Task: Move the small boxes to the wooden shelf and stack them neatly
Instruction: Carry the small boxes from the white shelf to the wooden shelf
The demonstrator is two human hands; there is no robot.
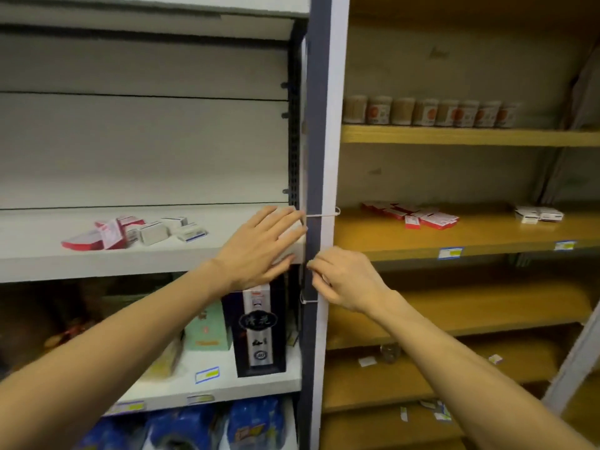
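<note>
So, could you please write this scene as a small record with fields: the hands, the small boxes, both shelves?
left hand: open, fingers straight, over the right end of the white shelf
right hand: fingers curled at the blue post; what it holds cannot be told
boxes not yet moved: loose heap of red and white boxes on the white shelf
boxes on wooden shelf: red-white group, untidy
second group: white boxes, further right
wooden shelf: same level as the white shelf
</note>
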